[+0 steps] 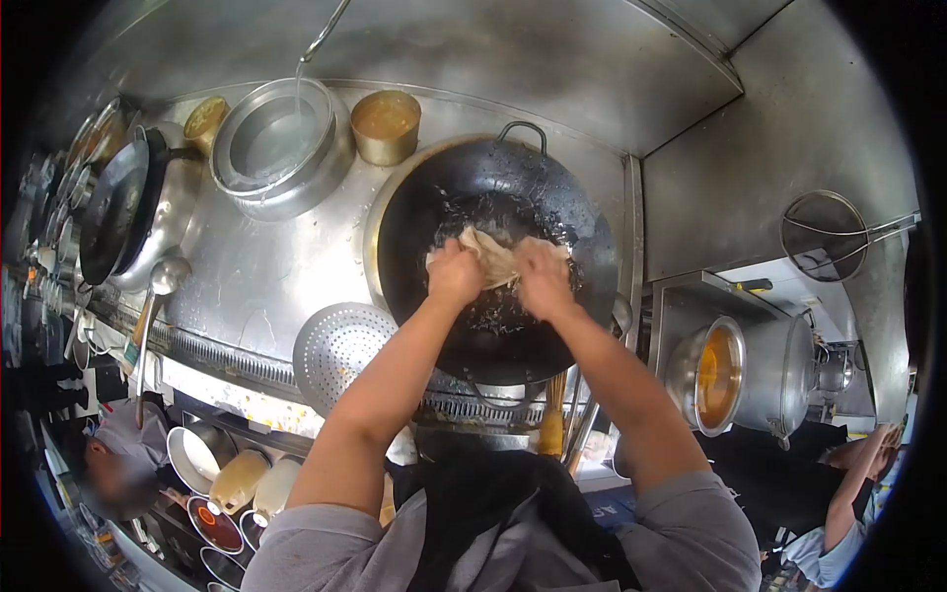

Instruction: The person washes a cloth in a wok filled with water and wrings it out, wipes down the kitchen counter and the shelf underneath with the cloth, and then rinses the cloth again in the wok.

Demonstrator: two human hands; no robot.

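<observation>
Grip: left hand (pixel 456 272), right hand (pixel 543 276), cloth (pixel 496 260) between

And here's the single view, worn on the head, looking forward and steeply down past both forearms into the wok (pixel 582 212); it's close in, wide and round-edged, taking in the steel surface (pixel 237 257) out to its back edge and the wall (pixel 395 44) behind.

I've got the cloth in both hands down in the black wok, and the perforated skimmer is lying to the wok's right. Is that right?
Not quite: the head view shows the perforated skimmer to the wok's left. The rest holds: your left hand and right hand both have the cloth in the black wok.
</observation>
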